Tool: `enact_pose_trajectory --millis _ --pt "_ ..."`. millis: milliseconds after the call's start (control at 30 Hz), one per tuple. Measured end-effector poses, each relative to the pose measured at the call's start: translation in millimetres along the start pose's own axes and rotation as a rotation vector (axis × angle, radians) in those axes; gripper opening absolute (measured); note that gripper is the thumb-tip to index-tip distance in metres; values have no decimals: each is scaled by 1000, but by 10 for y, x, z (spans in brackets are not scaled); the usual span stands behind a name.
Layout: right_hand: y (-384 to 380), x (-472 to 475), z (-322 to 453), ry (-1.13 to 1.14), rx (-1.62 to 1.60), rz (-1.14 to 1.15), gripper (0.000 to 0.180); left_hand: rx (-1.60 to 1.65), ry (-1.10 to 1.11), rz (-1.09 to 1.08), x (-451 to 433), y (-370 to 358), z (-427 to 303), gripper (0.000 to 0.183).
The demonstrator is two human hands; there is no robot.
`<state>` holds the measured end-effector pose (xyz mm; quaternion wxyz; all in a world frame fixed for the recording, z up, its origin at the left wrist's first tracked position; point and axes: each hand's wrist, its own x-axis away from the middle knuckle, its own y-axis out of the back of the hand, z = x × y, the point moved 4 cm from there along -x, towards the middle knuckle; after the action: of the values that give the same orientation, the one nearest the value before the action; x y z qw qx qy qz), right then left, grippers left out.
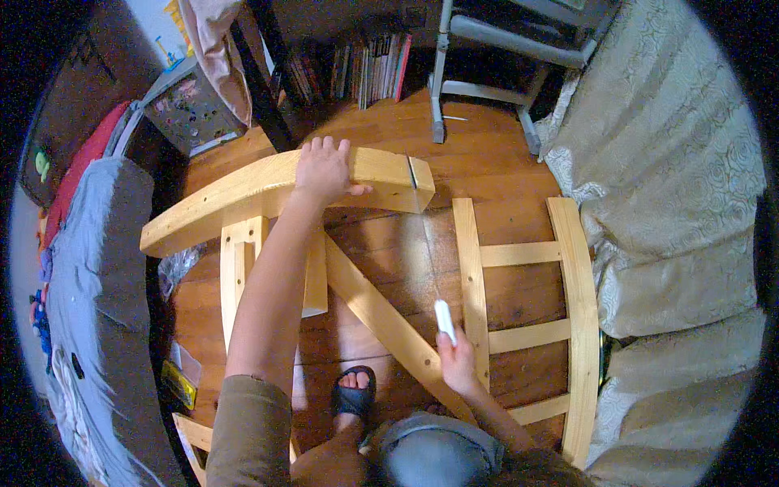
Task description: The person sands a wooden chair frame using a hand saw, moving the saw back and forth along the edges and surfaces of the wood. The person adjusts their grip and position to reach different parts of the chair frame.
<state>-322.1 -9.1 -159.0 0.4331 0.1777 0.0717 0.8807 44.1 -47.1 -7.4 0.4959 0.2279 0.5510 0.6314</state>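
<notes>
My left hand (325,170) presses down on top of a thick wooden beam (243,192), its fingers over the far edge. The beam lies across an upright wooden support. In my right hand (457,359) is the white handle (445,322) of a handsaw, whose thin blade (429,249) runs up to the beam's right end. The blade sits at a narrow dark cut (411,172) near that end. A diagonal wooden brace (383,304) slopes from under the beam down towards my right forearm.
A ladder-like wooden frame (470,279) lies on the wooden floor at the right, beside a draped patterned cloth (675,243). Books (377,70) and a grey metal stand (438,79) are at the back. A cloth-covered bed or sofa (115,243) lines the left.
</notes>
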Motion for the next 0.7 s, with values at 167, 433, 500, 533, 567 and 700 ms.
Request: enact_pose_trajectory --millis 167,433,500,533,567,700 --pt "-75 -359 326 35 63 37 35 26 -26 20 -14 25 -51 93" --pt "-278 -882 53 153 -14 -35 34 14 -8 70 -50 82 -92 85" --pt "-164 -365 -239 165 -93 -27 29 30 0 81 5 12 -31 85" --pt "-53 -84 -183 134 -152 -23 28 24 16 79 23 19 -4 86" --pt "32 38 -136 -30 -268 39 27 18 33 79 43 21 31 86" --pt "-142 -518 86 57 -160 71 35 35 68 84 10 5 -33 87"
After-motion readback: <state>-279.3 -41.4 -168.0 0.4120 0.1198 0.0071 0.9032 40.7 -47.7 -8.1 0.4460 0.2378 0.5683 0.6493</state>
